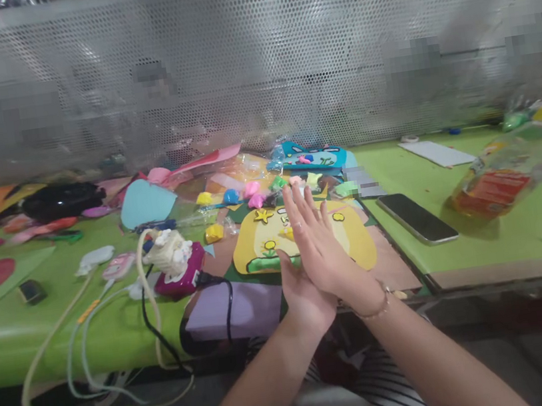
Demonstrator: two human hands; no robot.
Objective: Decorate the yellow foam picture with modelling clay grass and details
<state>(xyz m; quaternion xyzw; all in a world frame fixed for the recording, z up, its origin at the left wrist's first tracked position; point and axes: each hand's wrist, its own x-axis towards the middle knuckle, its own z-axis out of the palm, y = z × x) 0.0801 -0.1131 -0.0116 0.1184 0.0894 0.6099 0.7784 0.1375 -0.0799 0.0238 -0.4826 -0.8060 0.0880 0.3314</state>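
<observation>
My left hand and my right hand meet palm to palm over the yellow board. The fingers of the right hand are stretched out, with a ring on one and a bracelet at the wrist. Most of the left fingers are hidden behind it; the left thumb stands apart. Whether anything lies between the palms I cannot tell. Beneath the hands, the yellow board carries a star, round yellow pieces and a green strip. Behind it lie lumps of modelling clay: blue, pink and yellow, some in clear wrapping.
A phone and a bottle with a red label lie on the right. To the left, a purple-and-white power adapter has cables looping over the table edge. A blue decorated piece lies by the perforated metal screen.
</observation>
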